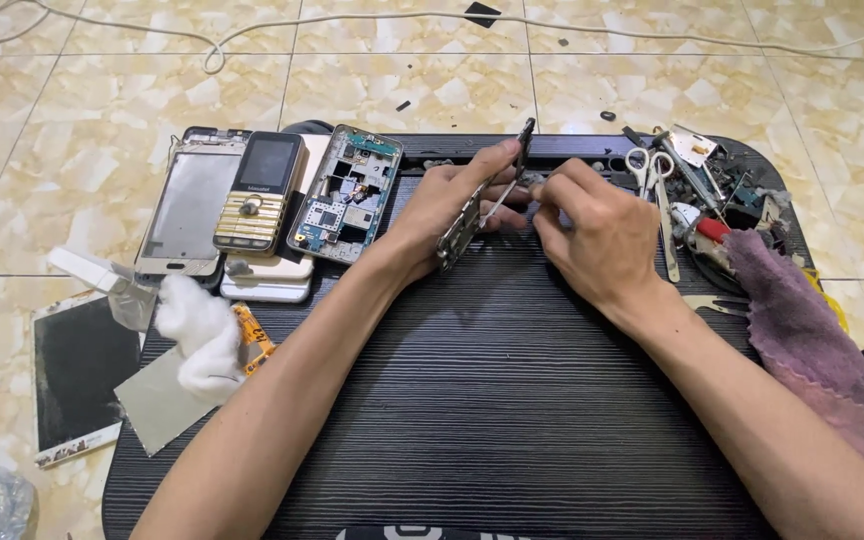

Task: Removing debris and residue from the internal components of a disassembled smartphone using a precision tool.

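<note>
**Two hands on a stripped phone frame**

The left hand has its fingers clamped on a phone frame, held on edge over the dark worktop. The right hand has its fingers pinched together on a thin tool, touching the frame. At nine o'clock lie a circuit board and a gold keypad phone; at three o'clock, scissors and a purple cloth.

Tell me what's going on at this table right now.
A person sits at a black ridged table. The left hand holds a phone frame up on its edge, while the right hand works at it with a thin tool, too small to identify. An opened phone, a gold keypad phone, scissors and a purple cloth lie around.
</note>
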